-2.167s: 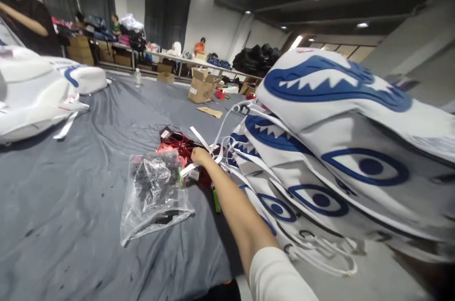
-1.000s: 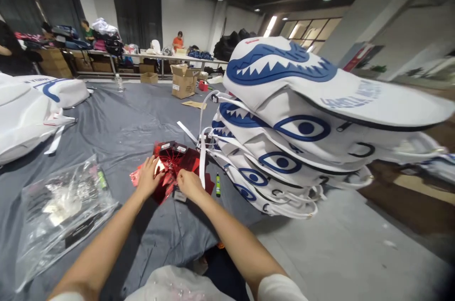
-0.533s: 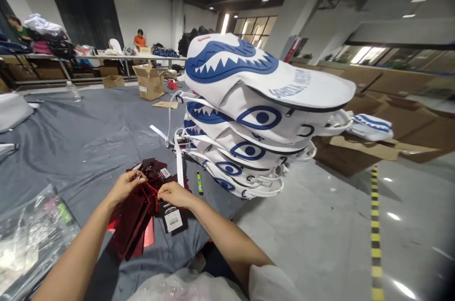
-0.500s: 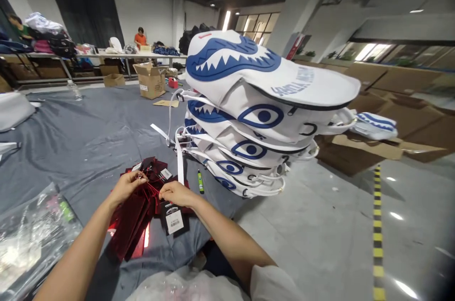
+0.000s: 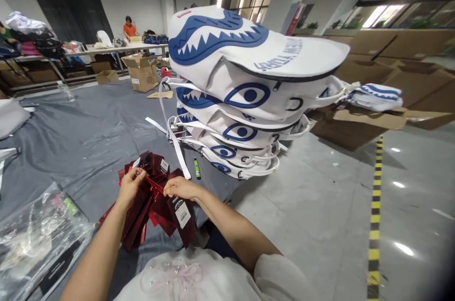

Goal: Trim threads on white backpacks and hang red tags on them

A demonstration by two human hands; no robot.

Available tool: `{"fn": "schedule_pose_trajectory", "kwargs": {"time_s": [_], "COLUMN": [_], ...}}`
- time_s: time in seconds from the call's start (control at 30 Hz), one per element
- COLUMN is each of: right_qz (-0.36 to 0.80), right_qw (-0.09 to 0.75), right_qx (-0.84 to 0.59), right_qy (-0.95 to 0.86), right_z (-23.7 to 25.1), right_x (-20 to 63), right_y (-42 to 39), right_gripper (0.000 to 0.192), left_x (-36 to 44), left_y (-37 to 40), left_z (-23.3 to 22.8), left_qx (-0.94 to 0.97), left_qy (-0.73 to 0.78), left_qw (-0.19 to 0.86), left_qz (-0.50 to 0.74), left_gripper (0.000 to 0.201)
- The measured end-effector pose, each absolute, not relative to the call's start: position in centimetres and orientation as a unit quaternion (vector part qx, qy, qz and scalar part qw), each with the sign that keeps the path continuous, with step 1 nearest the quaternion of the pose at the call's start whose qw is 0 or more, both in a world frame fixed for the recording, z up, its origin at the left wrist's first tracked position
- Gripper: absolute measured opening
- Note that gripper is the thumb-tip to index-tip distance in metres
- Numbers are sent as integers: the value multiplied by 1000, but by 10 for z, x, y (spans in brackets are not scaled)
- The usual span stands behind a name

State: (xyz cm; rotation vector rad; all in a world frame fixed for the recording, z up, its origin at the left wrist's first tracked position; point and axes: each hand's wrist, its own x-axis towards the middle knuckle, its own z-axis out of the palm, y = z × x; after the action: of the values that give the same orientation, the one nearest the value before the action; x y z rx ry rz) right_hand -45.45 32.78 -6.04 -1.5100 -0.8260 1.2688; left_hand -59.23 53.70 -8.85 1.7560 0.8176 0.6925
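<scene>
My left hand (image 5: 130, 187) and my right hand (image 5: 180, 188) hold up a bunch of shiny dark red hang tags (image 5: 151, 208) on a red string, above the grey cloth (image 5: 88, 135). The left hand pinches the string's upper end. Under the right hand hangs one tag with a white barcode label (image 5: 182, 212). A stack of white backpacks with blue shark mouths and eyes (image 5: 241, 97) stands just beyond, to the right, with white straps (image 5: 176, 144) trailing toward the tags.
A clear plastic bag of small parts (image 5: 33, 239) lies at lower left. A green marker (image 5: 195, 167) lies beside the stack. Cardboard boxes (image 5: 142, 71) and tables with people stand far back. Flattened cartons (image 5: 362, 121) lie right, beside a yellow-black floor stripe (image 5: 375, 215).
Both hands lifted the red tags off the cloth and drew them nearer to me; the tags now dangle. My view swung right, away from the plastic bag.
</scene>
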Motion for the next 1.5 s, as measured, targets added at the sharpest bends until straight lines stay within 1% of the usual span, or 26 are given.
{"fn": "schedule_pose_trajectory", "kwargs": {"time_s": [0.07, 0.13, 0.17, 0.2, 0.23, 0.3, 0.33, 0.37, 0.4, 0.43, 0.5, 0.53, 0.6, 0.67, 0.77, 0.9, 1.0, 1.1, 1.23, 1.37, 1.5], "right_qz": [523, 504, 484, 458, 430, 372, 346, 323, 305, 290, 266, 252, 221, 185, 120, 14, -28, -38, -23, -2, 21], "right_qw": [483, 505, 526, 551, 576, 620, 636, 647, 655, 659, 659, 658, 652, 642, 622, 597, 577, 568, 578, 602, 625], "right_qx": [-623, -636, -644, -650, -655, -661, -664, -666, -669, -673, -682, -688, -704, -724, -760, -797, -814, -820, -814, -797, -779], "right_qy": [-323, -293, -273, -252, -233, -201, -190, -181, -175, -172, -174, -175, -174, -170, -146, -85, -69, -57, -54, -47, -33], "right_z": [-67, -76, -80, -83, -86, -92, -94, -97, -99, -102, -108, -111, -117, -123, -130, -140, -148, -157, -168, -174, -170], "right_x": [-452, -450, -450, -449, -449, -451, -453, -455, -458, -461, -468, -471, -473, -469, -449, -404, -374, -355, -346, -342, -335], "right_y": [309, 286, 275, 265, 256, 243, 239, 235, 232, 229, 223, 219, 208, 194, 168, 142, 136, 135, 129, 124, 124], "right_gripper": [12, 8, 5, 3, 4, 10, 13, 16, 18, 19, 20, 20, 21, 23, 28, 41, 45, 44, 43, 44, 47], "left_x": [-597, -601, -602, -601, -599, -591, -585, -578, -569, -560, -541, -533, -517, -505, -488, -461, -442, -426, -410, -402, -394], "left_y": [551, 560, 559, 553, 543, 509, 488, 465, 443, 421, 382, 365, 338, 320, 310, 310, 309, 305, 301, 298, 293], "left_z": [-88, -81, -76, -70, -64, -54, -52, -51, -54, -58, -71, -78, -90, -97, -97, -95, -98, -103, -108, -111, -116], "left_qx": [714, 708, 715, 731, 750, 782, 796, 816, 840, 861, 868, 856, 841, 844, 856, 899, 927, 940, 944, 939, 922], "left_qy": [394, 417, 416, 415, 418, 422, 407, 374, 328, 272, 169, 137, 114, 115, 127, 138, 128, 123, 121, 98, 81], "left_qw": [477, 457, 449, 425, 378, 239, 181, 161, 192, 263, 421, 476, 520, 518, 498, 416, 352, 315, 301, 322, 372], "left_qz": [328, 340, 336, 337, 347, 391, 409, 410, 388, 340, 204, 148, 93, 84, 61, 8, -27, -48, -60, -69, -70], "left_gripper": [47, 47, 49, 56, 67, 86, 88, 83, 76, 68, 51, 44, 32, 29, 35, 31, 34, 35, 38, 39, 38]}}
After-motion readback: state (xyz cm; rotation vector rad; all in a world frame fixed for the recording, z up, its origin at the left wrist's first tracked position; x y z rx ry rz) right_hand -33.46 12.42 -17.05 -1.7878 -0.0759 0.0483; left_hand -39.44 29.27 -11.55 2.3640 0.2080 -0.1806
